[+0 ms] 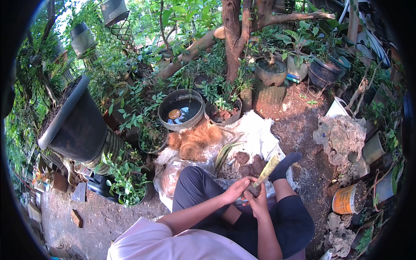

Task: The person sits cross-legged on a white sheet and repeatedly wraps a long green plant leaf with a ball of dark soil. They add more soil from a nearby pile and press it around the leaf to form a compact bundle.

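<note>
Both hands meet above my lap around a dark lump of soil (253, 190). Out of it, slanting up to the right, sticks a pale yellow-green plant piece (268, 169), like a thick leaf or stem. My left hand (236, 190) presses the lump from the left with its fingers closed. From below and the right, my right hand (258, 204) is closed round it. Several dark soil clods (251, 165) lie just beyond on a white sack (258, 138). Beside them rests a long, curved green and brown leaf (224, 154).
Orange-brown coconut fibre (195, 141) is heaped at the sack's far left. Behind it stands a round basin of dark water (181, 125). A large black pot (78, 125) leans at left. Rough stone (342, 141) and an orange bucket (346, 199) are at right.
</note>
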The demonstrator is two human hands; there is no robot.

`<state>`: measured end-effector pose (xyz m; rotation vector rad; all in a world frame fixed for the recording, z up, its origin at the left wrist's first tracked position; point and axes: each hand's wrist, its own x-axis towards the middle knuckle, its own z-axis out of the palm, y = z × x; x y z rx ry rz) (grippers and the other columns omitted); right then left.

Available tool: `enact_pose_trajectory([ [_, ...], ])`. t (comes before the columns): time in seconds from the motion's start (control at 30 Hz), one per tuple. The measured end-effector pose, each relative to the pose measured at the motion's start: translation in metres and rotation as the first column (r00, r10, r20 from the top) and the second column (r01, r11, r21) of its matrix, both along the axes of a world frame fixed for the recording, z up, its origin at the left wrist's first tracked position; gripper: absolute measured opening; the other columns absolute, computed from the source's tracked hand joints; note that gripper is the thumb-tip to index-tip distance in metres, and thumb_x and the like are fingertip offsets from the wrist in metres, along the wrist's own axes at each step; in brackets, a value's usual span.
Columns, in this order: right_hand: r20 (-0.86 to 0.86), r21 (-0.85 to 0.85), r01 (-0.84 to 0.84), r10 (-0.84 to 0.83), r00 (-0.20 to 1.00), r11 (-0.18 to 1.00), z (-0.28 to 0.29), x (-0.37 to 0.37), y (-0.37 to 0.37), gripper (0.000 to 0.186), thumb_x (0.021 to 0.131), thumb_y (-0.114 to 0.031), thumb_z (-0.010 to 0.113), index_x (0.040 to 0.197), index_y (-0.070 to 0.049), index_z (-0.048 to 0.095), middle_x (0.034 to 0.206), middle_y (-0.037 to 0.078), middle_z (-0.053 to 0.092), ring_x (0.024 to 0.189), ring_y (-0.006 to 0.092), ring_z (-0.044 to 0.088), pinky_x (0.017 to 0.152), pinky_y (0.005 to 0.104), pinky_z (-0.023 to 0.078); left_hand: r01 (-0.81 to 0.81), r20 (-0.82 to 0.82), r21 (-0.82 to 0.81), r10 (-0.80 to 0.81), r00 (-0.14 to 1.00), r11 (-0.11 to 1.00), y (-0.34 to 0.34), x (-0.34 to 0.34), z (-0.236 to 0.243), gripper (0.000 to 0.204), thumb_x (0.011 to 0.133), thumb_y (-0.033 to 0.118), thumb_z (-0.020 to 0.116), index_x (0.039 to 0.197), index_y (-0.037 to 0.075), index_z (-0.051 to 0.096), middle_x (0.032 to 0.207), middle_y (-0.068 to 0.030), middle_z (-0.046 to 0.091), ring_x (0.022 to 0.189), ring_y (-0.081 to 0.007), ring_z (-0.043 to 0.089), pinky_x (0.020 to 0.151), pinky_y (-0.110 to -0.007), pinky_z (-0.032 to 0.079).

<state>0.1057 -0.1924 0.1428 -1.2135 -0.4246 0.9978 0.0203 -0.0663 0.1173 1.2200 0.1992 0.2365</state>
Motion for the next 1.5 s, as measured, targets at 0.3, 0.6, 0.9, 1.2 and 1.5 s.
enact_pose_trajectory([
  [0.3,0.007,0.001,0.029,-0.029,1.000,1.000,0.001,0.001,0.000,0.055,0.087,-0.011,0.072,0.131,-0.008,0.040,0.089,0.005,0.061,0.064,0.0094,0.060,0.048,0.0214,0.048,-0.063,0.027,-0.051,0.065,0.998,0.997,-0.012,0.005,0.004,0.043,0.109,0.037,0.030,0.131,0.006,0.049,0.083,-0.0036,0.057,0.058,-0.0074,0.051,0.053,-0.021,0.045],
  [0.6,-0.001,0.051,0.107,-0.107,0.994,0.993,-0.009,-0.002,0.002,0.052,0.090,-0.013,0.069,0.132,-0.008,0.039,0.087,0.004,0.060,0.062,0.0086,0.058,0.048,0.0204,0.046,-0.102,0.010,0.001,0.102,0.995,0.995,-0.012,0.009,0.002,0.044,0.109,0.037,0.028,0.129,0.005,0.051,0.081,-0.0044,0.061,0.053,-0.0090,0.056,0.049,-0.022,0.046],
  [0.9,0.002,0.037,0.131,-0.131,0.991,0.991,-0.016,-0.004,0.002,0.055,0.092,-0.016,0.066,0.138,-0.007,0.035,0.088,0.004,0.059,0.059,0.0070,0.056,0.046,0.0188,0.045,-0.087,-0.016,-0.025,0.087,0.996,0.996,-0.014,0.008,0.006,0.045,0.109,0.039,0.028,0.128,0.005,0.050,0.079,-0.0043,0.060,0.051,-0.0094,0.056,0.047,-0.022,0.046],
  [1.2,0.144,0.054,0.147,-0.153,0.978,0.988,-0.019,0.000,0.000,0.056,0.094,-0.025,0.065,0.138,-0.006,0.037,0.089,0.004,0.057,0.051,0.0059,0.052,0.043,0.0185,0.044,-0.062,0.009,-0.060,0.062,0.998,0.996,-0.013,0.011,0.003,0.048,0.108,0.041,0.030,0.129,0.003,0.050,0.088,-0.0052,0.061,0.068,-0.0105,0.060,0.059,-0.024,0.052],
  [1.5,0.029,0.111,0.217,-0.221,0.975,0.970,-0.025,-0.005,0.003,0.056,0.091,-0.027,0.070,0.134,-0.007,0.039,0.096,0.006,0.057,0.065,0.0062,0.056,0.046,0.0188,0.045,-0.166,0.070,0.325,0.151,0.986,0.931,-0.017,0.013,0.003,0.035,0.107,0.029,0.039,0.129,0.005,0.052,0.114,-0.0065,0.062,0.078,-0.0080,0.060,0.067,-0.024,0.052],
])
